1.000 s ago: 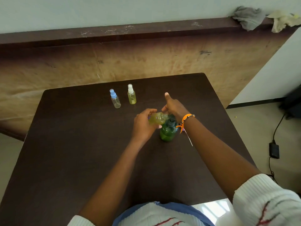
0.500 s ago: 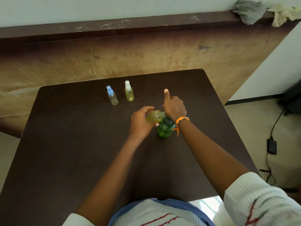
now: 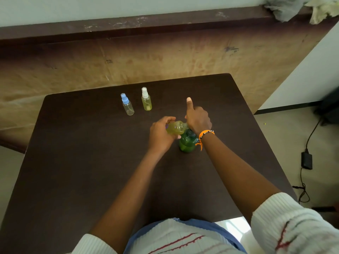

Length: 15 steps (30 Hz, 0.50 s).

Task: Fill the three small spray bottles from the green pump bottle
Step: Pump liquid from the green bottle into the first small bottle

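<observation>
The green pump bottle (image 3: pixel 187 144) stands on the dark table (image 3: pixel 82 162), right of centre. My right hand (image 3: pixel 199 120) sits over its pump head with fingers curled and one digit sticking straight out away from me; the pump head itself is hidden. My left hand (image 3: pixel 160 134) grips a small uncapped spray bottle (image 3: pixel 176 128) holding yellow-green liquid, tilted with its mouth against the pump. Two more small spray bottles stand upright farther back: a blue-capped one (image 3: pixel 127 105), nearly clear, and a white-capped one (image 3: pixel 146 100) with yellowish liquid.
The table's far edge meets a worn brown wall panel (image 3: pixel 165 57) with a dark ledge on top; rags (image 3: pixel 286 8) lie on the ledge at the right. On the floor to the right are a black adapter (image 3: pixel 306 160) and its cable.
Both hands stay at the pump with the small bottle. The right hand's outstretched digit now points more upright. My view has shifted slightly.
</observation>
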### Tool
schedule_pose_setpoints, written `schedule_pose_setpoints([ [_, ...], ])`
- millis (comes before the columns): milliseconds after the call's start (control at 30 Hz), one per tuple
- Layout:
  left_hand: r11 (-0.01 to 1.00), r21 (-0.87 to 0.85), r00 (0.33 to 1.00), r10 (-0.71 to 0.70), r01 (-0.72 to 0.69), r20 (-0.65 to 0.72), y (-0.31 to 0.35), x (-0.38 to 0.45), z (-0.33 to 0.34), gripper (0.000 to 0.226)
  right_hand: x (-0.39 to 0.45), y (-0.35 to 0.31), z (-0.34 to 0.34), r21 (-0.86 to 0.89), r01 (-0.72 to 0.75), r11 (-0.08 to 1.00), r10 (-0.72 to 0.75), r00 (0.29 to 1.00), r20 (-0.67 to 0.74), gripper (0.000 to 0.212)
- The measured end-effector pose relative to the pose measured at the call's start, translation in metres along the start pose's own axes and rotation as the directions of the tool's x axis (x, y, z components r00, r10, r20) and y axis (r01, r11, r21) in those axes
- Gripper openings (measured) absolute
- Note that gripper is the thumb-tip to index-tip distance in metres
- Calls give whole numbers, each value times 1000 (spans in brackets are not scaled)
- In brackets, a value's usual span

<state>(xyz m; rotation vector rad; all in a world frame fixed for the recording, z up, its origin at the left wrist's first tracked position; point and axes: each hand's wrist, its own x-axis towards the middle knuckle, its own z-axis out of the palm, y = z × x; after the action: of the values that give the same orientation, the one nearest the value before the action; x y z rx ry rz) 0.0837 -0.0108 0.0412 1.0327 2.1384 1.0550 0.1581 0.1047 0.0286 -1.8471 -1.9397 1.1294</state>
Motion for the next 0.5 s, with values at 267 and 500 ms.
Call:
schedule_pose_setpoints([
  [267, 1000, 10, 1000, 24, -24, -1, 2, -3, -4, 61, -1, -4, -5, 56, 3, 998, -7, 997, 71, 90],
  [500, 1000, -2, 1000, 31, -31, -5, 4, -3, -5, 61, 0, -4, -6, 22, 12, 1000, -15, 994, 104, 91],
])
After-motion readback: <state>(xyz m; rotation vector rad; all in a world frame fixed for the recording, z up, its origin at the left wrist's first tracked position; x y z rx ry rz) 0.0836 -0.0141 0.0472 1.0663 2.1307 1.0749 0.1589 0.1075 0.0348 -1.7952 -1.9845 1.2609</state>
